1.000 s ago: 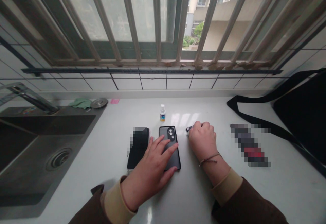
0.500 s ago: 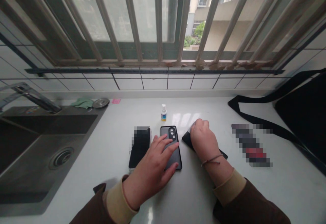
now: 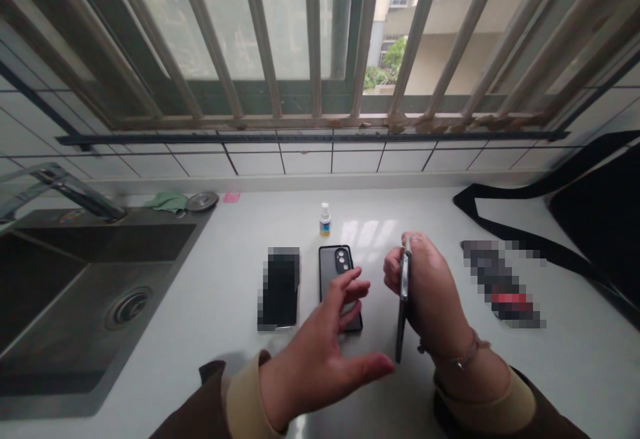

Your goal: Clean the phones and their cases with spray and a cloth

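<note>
My right hand (image 3: 436, 292) grips a dark phone (image 3: 403, 302) by its upper part and holds it on edge, so only its thin side shows. My left hand (image 3: 325, 346) is open, fingers spread, with the thumb tip close to the phone's lower end; whether they touch, I cannot tell. Under the left fingers lies a black-rimmed phone case (image 3: 329, 267) with a camera cutout, partly hidden. Left of it, another phone (image 3: 281, 289) lies dark side up, partly pixelated. A small white-capped bottle (image 3: 325, 222) stands behind the case.
A steel sink (image 3: 150, 252) with a faucet (image 3: 83, 192) is at the left. Beside it lie a green cloth (image 3: 167, 201), a metal drain cover (image 3: 203, 201) and a pink slip (image 3: 231, 197). A pixelated item (image 3: 503, 286) and a black bag (image 3: 605, 219) with its strap are at the right.
My right hand has lifted the phone off the counter and turned it on edge. My left hand has moved slightly right and turned, its thumb spread toward the phone.
</note>
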A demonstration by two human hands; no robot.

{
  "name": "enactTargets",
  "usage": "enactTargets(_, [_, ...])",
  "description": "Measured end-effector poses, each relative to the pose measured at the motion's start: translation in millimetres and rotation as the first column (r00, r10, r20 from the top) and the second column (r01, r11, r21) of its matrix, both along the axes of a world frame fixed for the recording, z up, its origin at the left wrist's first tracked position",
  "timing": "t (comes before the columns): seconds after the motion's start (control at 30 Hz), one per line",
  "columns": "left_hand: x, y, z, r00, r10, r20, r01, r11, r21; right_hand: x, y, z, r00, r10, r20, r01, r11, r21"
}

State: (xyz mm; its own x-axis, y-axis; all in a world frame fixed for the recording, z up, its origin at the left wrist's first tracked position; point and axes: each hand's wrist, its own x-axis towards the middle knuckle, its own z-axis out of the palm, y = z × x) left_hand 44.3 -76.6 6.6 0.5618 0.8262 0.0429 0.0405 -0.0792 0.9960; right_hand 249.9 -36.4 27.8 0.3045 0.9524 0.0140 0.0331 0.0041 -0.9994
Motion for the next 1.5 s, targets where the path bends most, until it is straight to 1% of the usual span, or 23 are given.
enactTargets(0.07, [16, -8, -1.5, 0.998, -0.054, 0.008, 0.055, 0.994, -0.094, -11, -8, 3, 0.991, 0.066, -0.118, -0.071, 0.997, -0.04])
enactTargets(0.13, [29, -15, -0.7, 0.996, -0.076, 0.055, 0.079, 0.995, -0.057, -20, -13, 2, 0.987, 0.083, -0.135, -0.092, 0.994, -0.059])
enactTargets(0.23, [38, -18, 2.1, 1.0, -0.012, 0.018, 0.012, 1.0, 0.002, -26, -14, -3, 0.994, 0.045, -0.099, -0.051, 0.997, -0.066])
enactTargets(0.27, [38, -18, 2.5, 1.0, 0.026, 0.011, -0.026, 1.0, -0.014, -26, -12, -6, 0.997, 0.029, -0.073, -0.033, 0.998, -0.061])
enactTargets(0.33, [36, -15, 2.2, 0.995, 0.094, 0.038, -0.086, 0.981, -0.173, -23, -8, -11, 1.0, 0.001, -0.001, -0.001, 0.999, -0.043])
enactTargets(0.37, [35, -14, 1.6, 0.991, 0.116, 0.073, -0.087, 0.944, -0.318, -20, -6, -12, 0.999, -0.022, 0.038, 0.023, 0.999, -0.029])
enactTargets(0.4, [33, -12, 0.9, 0.984, 0.13, 0.121, -0.055, 0.873, -0.485, -17, -4, -13, 0.995, -0.056, 0.077, 0.057, 0.998, -0.008])
enactTargets(0.47, [30, -7, -0.3, 0.959, 0.163, 0.231, 0.068, 0.659, -0.749, -10, -1, -10, 0.969, -0.178, 0.171, 0.168, 0.983, 0.072])
enactTargets(0.5, [29, -5, -0.4, 0.943, 0.188, 0.275, 0.126, 0.565, -0.815, -8, -1, -8, 0.938, -0.261, 0.229, 0.233, 0.962, 0.14])
enactTargets(0.53, [27, -3, -0.2, 0.927, 0.214, 0.308, 0.165, 0.504, -0.848, -6, -2, -6, 0.895, -0.336, 0.293, 0.277, 0.934, 0.225])
enactTargets(0.57, [26, -2, 0.4, 0.915, 0.239, 0.326, 0.182, 0.477, -0.86, -5, -4, -5, 0.856, -0.378, 0.353, 0.271, 0.909, 0.316])
enactTargets(0.6, [26, 0, 1.3, 0.905, 0.262, 0.335, 0.179, 0.479, -0.859, -6, -5, -4, 0.83, -0.365, 0.422, 0.197, 0.899, 0.391])
enactTargets(0.67, [25, 2, 3.8, 0.88, 0.325, 0.346, 0.141, 0.516, -0.845, -10, -8, -6, 0.786, -0.219, 0.578, -0.101, 0.877, 0.469])
enactTargets(0.73, [27, 4, 6.8, 0.825, 0.43, 0.367, 0.072, 0.563, -0.823, -15, -10, -11, 0.695, -0.02, 0.719, -0.432, 0.787, 0.44])
enactTargets(0.8, [30, 6, 10.1, 0.745, 0.549, 0.379, -0.023, 0.589, -0.808, -19, -9, -16, 0.596, 0.097, 0.797, -0.625, 0.679, 0.384])
enactTargets(0.87, [32, 10, 13.5, 0.689, 0.625, 0.368, -0.09, 0.577, -0.812, -21, -8, -18, 0.54, 0.135, 0.831, -0.7, 0.619, 0.355])
enactTargets(0.93, [31, 14, 17.1, 0.669, 0.662, 0.339, -0.115, 0.542, -0.833, -23, -10, -17, 0.511, 0.144, 0.847, -0.735, 0.584, 0.344])
enactTargets(1.1, [17, 23, 27.8, 0.698, 0.664, 0.269, -0.107, 0.468, -0.877, -29, -20, -11, 0.479, 0.19, 0.857, -0.82, 0.444, 0.36])
enactTargets(1.2, [8, 27, 31.8, 0.704, 0.665, 0.25, -0.139, 0.474, -0.869, -32, -25, -9, 0.47, 0.203, 0.859, -0.845, 0.385, 0.371])
enactTargets(1.27, [7, 29, 31.2, 0.704, 0.656, 0.272, -0.129, 0.494, -0.86, -33, -26, -10, 0.467, 0.181, 0.866, -0.839, 0.4, 0.369])
enactTargets(1.33, [9, 29, 28.3, 0.705, 0.637, 0.312, -0.085, 0.513, -0.854, -32, -24, -13, 0.472, 0.146, 0.87, -0.812, 0.457, 0.364])
enactTargets(1.43, [14, 28, 21.7, 0.716, 0.593, 0.368, -0.029, 0.551, -0.834, -30, -19, -19, 0.493, 0.081, 0.866, -0.727, 0.586, 0.359])
enactTargets(1.5, [15, 24, 17.6, 0.772, 0.529, 0.353, -0.004, 0.559, -0.829, -26, -15, -23, 0.499, 0.028, 0.866, -0.644, 0.681, 0.349])
